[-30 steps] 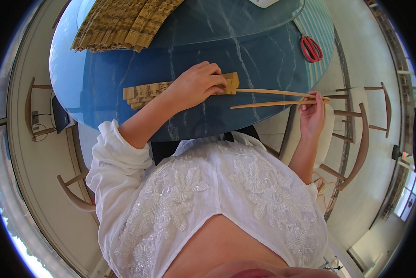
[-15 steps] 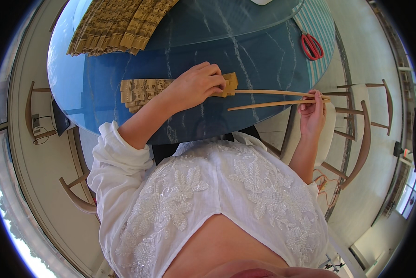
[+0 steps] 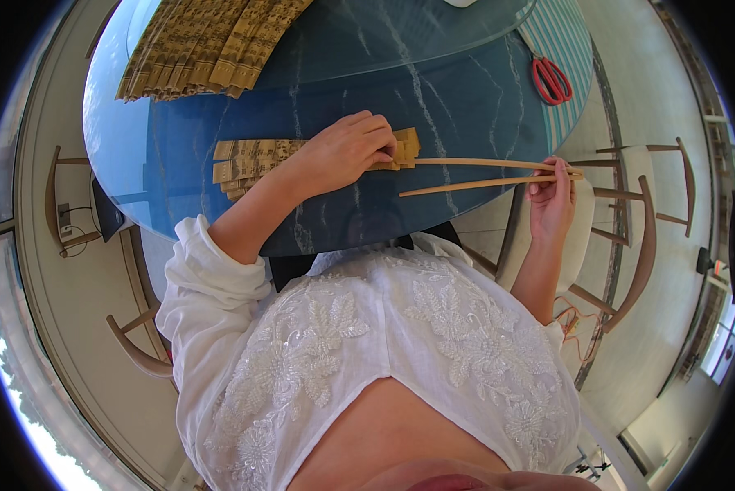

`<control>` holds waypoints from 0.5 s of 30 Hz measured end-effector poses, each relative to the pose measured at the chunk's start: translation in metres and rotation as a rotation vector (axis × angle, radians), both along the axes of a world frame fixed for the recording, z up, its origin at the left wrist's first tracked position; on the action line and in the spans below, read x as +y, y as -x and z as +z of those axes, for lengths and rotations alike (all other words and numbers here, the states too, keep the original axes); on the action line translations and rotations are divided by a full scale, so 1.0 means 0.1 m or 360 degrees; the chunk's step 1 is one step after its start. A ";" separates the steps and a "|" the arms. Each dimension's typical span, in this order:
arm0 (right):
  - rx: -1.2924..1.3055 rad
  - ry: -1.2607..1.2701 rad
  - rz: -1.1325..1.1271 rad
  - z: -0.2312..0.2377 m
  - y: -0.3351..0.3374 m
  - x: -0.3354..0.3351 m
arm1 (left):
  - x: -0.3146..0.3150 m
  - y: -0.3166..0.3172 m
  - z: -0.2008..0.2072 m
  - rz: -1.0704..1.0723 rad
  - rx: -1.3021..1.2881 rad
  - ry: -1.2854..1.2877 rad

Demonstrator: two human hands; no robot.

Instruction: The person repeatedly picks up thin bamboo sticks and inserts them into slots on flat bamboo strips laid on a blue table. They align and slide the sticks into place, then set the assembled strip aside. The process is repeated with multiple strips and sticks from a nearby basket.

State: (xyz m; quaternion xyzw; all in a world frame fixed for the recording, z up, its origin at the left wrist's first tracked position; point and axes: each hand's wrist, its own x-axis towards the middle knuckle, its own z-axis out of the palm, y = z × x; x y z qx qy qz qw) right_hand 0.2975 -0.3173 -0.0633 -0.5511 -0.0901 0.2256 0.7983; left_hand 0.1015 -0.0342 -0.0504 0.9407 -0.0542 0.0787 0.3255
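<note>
Two slender tan chopsticks (image 3: 482, 186) form a V.

The person's left hand (image 3: 347, 151) rested on tan printed strips (image 3: 253, 159) atop a blue table (image 3: 335, 217). The right hand (image 3: 552, 200) gripped wooden chopsticks (image 3: 466, 163), one reaching the strips. Red-handled scissors (image 3: 551, 80) lay farther off, toward the right.
</note>
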 end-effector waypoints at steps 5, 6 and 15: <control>0.0000 0.0004 0.0010 0.01 0.01 0.02 | -0.01 0.00 0.01 0.0010 -0.0045 0.0002; 0.0002 0.0004 0.0013 0.02 0.02 0.02 | -0.01 0.00 0.02 0.0014 -0.0046 0.0004; 0.0080 -0.0032 0.0167 0.04 0.17 0.14 | -0.07 0.00 0.06 0.0144 -0.0110 -0.0019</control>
